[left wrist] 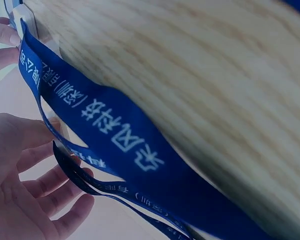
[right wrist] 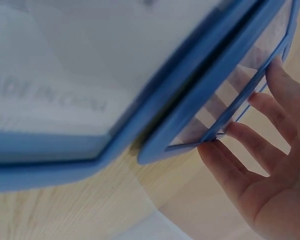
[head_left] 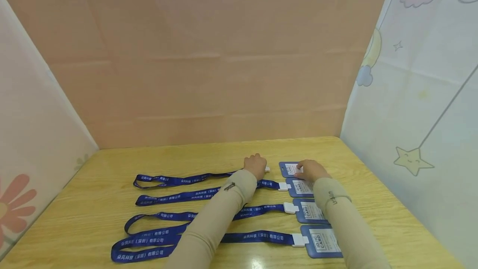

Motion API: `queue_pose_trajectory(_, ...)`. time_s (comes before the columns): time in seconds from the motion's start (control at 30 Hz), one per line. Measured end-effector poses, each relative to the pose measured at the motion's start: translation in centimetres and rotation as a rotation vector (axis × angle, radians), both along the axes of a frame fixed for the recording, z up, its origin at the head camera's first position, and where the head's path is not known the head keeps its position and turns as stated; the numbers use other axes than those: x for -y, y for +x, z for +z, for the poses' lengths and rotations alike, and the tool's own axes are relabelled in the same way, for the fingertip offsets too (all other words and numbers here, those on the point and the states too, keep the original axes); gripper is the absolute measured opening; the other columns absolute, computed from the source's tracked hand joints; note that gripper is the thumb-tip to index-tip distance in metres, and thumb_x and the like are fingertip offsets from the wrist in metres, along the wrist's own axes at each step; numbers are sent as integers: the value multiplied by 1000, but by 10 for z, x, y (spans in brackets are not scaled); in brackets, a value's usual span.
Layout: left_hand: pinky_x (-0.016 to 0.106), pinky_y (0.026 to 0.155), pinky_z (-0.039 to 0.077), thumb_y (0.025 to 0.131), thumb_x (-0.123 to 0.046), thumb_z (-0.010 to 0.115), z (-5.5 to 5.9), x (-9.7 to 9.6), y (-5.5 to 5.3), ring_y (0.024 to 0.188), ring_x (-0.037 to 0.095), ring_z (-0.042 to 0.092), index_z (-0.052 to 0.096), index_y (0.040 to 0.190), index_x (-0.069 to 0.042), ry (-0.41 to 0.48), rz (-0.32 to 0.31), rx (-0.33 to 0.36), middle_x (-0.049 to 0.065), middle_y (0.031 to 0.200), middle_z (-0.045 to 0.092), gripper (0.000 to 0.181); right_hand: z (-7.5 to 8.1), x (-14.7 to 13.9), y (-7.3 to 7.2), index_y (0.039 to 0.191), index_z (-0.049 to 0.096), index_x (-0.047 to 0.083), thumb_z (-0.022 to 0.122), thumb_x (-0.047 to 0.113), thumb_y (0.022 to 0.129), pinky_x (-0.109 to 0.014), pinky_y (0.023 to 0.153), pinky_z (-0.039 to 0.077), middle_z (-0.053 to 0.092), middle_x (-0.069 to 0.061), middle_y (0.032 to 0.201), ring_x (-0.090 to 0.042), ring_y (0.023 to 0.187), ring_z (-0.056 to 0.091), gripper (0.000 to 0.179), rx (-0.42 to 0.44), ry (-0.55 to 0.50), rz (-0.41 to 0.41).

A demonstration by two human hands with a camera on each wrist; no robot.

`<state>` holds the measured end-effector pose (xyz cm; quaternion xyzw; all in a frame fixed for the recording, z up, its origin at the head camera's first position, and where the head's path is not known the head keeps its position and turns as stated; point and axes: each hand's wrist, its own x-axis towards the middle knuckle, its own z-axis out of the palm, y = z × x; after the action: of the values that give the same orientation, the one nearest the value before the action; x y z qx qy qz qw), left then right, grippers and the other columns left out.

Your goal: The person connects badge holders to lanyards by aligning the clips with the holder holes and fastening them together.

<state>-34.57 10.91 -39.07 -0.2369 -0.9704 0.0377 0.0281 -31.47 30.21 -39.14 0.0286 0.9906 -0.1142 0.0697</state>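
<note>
In the head view, four-row lanyards lie flat, so several blue lanyards with white lettering run left to right. At the white clip of the farthest lanyard, my left hand pinches with thumb and fingers; the left wrist view shows the blue strap in front of that hand. My right hand holds the farthest blue card holder, thumb and fingers at its edges in the right wrist view. A gap separates this holder from the clip.
Nearer on the wooden table, three more lanyards lie with white clips joined to blue card holders, the nearest holder at front right. A plain brown backdrop stands behind, with patterned side panels.
</note>
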Motion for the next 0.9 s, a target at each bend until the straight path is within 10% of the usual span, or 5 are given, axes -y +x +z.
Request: queue_pose_trajectory(0.9, 33, 74, 53, 85, -28, 68, -1, -23, -4, 84, 16, 66, 71, 94, -20, 63, 12, -46, -4, 93, 72, 13, 2, 4, 1, 116, 61, 1, 65, 23, 86, -51, 96, 42, 62, -22, 117, -39, 110, 56, 37, -11, 3, -22)
